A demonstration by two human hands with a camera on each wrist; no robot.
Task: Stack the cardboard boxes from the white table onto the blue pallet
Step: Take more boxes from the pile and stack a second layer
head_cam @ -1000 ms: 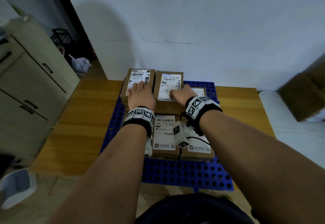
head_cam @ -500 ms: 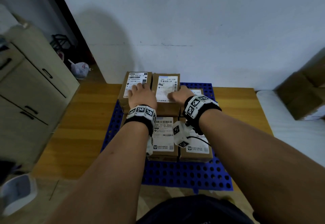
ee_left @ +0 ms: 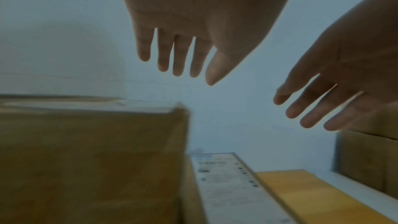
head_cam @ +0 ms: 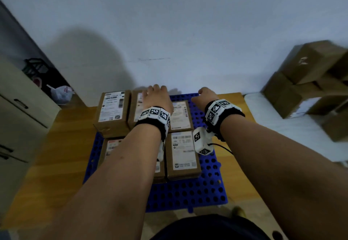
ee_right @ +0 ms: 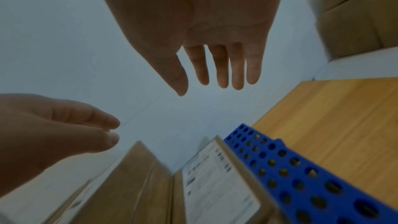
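Note:
On the blue pallet (head_cam: 188,192) lie several labelled cardboard boxes in a low layer, such as the front right box (head_cam: 182,155). Two more boxes (head_cam: 112,113) sit side by side on top at the back left. My left hand (head_cam: 156,95) hovers over the back of the stack, fingers straight and spread (ee_left: 172,67), holding nothing. My right hand (head_cam: 205,96) hangs over the pallet's far right corner, also open and empty (ee_right: 215,79). A pile of plain cardboard boxes (head_cam: 308,70) stands on the white table (head_cam: 267,121) at the right.
The pallet rests on a wooden platform (head_cam: 62,145) against a pale wall. A cream cabinet (head_cam: 17,107) stands at the left, with a plastic bag (head_cam: 62,92) on the floor behind it. Bare pallet holes show in front and to the right of the boxes.
Both hands have lifted off the two top boxes and swung to the right. The view has turned right, so more of the white table's boxes shows.

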